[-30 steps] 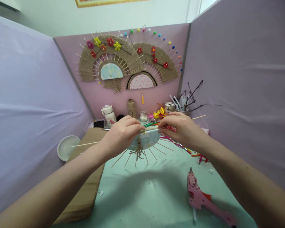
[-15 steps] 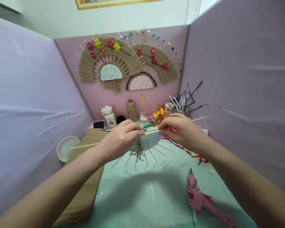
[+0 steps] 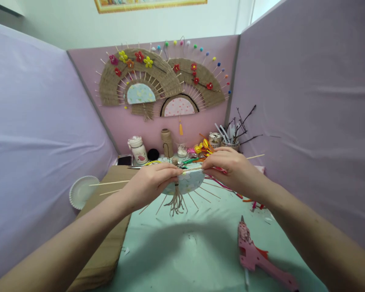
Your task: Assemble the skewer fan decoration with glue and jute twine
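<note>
A half-made paper fan (image 3: 187,183), a pale blue flowered half-disc with thin wooden sticks fanning out below and a brown twine tassel (image 3: 176,201) hanging from it, is held up above the green table. My left hand (image 3: 150,183) pinches its left top edge, fingers closed. My right hand (image 3: 231,168) grips its right top edge, fingers closed over the sticks. A long stick pokes out sideways past each hand.
A pink glue gun (image 3: 255,255) lies on the green table (image 3: 185,251) at the near right. A cardboard sheet (image 3: 109,227) and a white paper plate (image 3: 82,190) lie left. Jars, twine spool, coloured strips and twigs (image 3: 241,123) crowd the back. Finished fans (image 3: 140,77) hang on the wall.
Both hands and the fan have dropped slightly and shifted left in view. The tassel now hangs straighter below the half-disc.
</note>
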The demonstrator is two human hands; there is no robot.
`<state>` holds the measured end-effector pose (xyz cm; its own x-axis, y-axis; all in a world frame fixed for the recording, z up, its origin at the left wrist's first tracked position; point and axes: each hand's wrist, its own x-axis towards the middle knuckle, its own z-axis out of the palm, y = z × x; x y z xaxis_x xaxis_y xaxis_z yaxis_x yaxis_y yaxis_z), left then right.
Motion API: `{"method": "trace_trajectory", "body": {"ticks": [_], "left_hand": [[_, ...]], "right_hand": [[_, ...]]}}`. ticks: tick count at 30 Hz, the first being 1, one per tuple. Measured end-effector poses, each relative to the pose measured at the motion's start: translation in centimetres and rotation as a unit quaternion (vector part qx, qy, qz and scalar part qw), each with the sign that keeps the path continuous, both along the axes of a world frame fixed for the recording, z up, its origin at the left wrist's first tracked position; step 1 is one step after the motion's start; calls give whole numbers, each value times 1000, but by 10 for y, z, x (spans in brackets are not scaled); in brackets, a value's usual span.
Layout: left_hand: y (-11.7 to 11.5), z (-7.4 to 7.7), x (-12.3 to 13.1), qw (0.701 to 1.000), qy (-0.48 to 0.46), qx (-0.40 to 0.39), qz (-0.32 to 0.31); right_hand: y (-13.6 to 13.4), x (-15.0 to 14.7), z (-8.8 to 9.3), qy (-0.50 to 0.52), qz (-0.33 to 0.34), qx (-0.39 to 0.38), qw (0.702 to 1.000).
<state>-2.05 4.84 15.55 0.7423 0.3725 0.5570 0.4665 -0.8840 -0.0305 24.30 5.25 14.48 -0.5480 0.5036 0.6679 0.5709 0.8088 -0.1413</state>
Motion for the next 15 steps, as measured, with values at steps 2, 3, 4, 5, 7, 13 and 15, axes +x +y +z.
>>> {"method": "trace_trajectory", "body": {"ticks": [2, 3, 4, 5, 7, 13, 15], "left_hand": [[-2, -1, 1, 1000, -5, 6, -1], [-3, -1, 1, 1000, -7, 10, 1], [-5, -1, 2, 1000, -8, 14, 3], [-6, -1, 3, 1000, -9, 17, 5], [-7, 0, 4, 1000, -8, 18, 11], [-9, 1, 9, 1000, -6, 19, 5], [-9, 1, 10, 1000, -4, 17, 4]], "right_hand": [[-2, 2, 1, -5, 7, 5, 1000], [-4, 3, 2, -3, 8, 5, 1000], [-6, 5, 3, 5, 4, 4, 1000], [-7, 6, 4, 16, -3, 2, 1000], [-10, 9, 6, 38, -19, -1, 999], [-13, 5, 12, -21, 64, 12, 998], [-12, 1, 12, -31, 81, 17, 996]]}}
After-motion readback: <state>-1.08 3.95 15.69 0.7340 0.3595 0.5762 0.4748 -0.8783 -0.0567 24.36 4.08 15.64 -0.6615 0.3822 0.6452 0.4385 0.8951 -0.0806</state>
